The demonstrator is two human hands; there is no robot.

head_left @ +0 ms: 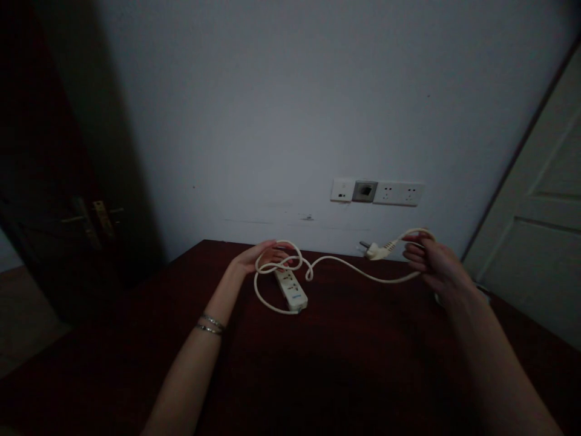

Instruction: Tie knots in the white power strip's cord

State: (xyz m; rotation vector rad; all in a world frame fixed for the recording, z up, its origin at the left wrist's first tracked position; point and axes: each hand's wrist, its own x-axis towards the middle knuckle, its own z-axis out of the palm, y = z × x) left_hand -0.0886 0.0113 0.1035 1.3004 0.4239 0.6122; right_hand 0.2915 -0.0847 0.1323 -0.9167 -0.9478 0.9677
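Observation:
A cream power strip (291, 289) lies on the dark red table (345, 363), its cable (338, 261) looping around it. My left hand (256, 257) rests at the strip's far end and holds a loop of the cable. My right hand (433, 261) is raised at the right, gripping the cable just behind the plug (374, 249), whose pins point left toward the wall. Two bracelets (210, 324) sit on my left wrist.
A row of wall sockets (377, 192) is mounted on the pale wall just above the table's far edge. A dark door with a brass handle (93, 221) stands at the left. A white panelled door (540, 212) is at the right.

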